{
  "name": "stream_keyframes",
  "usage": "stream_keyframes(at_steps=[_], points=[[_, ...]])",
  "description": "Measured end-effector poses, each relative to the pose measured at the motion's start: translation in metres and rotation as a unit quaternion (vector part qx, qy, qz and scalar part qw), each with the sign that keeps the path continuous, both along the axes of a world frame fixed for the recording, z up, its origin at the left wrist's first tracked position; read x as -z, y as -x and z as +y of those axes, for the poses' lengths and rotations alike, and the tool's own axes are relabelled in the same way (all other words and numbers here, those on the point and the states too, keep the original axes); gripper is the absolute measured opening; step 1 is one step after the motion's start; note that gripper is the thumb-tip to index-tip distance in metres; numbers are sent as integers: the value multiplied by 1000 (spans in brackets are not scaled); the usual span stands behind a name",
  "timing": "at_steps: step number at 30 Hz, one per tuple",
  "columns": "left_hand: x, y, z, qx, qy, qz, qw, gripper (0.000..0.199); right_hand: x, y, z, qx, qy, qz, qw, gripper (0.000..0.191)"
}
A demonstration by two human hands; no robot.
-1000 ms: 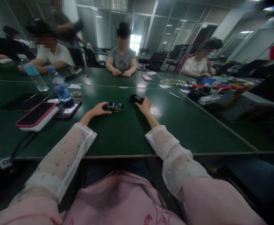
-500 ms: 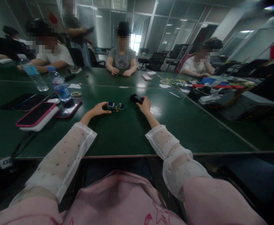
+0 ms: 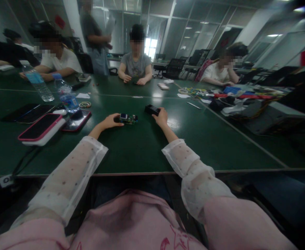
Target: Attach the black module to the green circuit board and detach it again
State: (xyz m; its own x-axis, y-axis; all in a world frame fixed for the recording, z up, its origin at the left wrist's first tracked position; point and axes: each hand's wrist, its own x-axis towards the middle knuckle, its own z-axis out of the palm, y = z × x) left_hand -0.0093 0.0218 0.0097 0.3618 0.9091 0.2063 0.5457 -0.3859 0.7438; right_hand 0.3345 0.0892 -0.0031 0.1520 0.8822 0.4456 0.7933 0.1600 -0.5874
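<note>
My left hand (image 3: 112,121) grips the left end of a small circuit board (image 3: 129,119) with a little square screen on it, thumb at the near edge and fingers at the far one. To its right, my right hand (image 3: 162,117) is closed on the near end of a black rectangular case (image 3: 152,109). Board and case are both at the green table's surface, apart from each other with a gap between them. The undersides of both things are hidden.
On the left are two water bottles (image 3: 69,100), phones (image 3: 41,127) and a roll of tape (image 3: 85,104). A pen-like stick (image 3: 194,105), tangled wires (image 3: 194,91) and a grey metal box (image 3: 277,116) lie to the right. Several people sit around the green table (image 3: 207,146).
My hands, the circuit board and the black case have not visibly moved. In the background, the standing person has shifted a little to the right.
</note>
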Motion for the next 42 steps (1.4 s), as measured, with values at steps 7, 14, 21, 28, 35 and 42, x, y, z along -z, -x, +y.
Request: stream_keyframes(at_steps=[7, 14, 21, 28, 35, 42], points=[[3, 2, 3, 3, -5, 3, 1000, 68, -3, 0, 4, -12, -11, 32, 999, 54], [4, 2, 4, 4, -5, 5, 1000, 68, -19, 28, -6, -201, -41, 140, 969, 58], [2, -1, 2, -29, 6, 7, 1000, 73, -33, 61, -33, -385, -20, 129, 914, 69], [1, -3, -1, -29, 11, -6, 1000, 71, -31, 67, -38, -435, -13, 105, 894, 68], [0, -3, -3, -46, 10, -10, 999, 80, -25, 65, -37, -433, 9, 52, 900, 61], [-2, -3, -2, -34, -3, 7, 999, 76, -16, 65, -39, -429, 27, -37, 902, 57]])
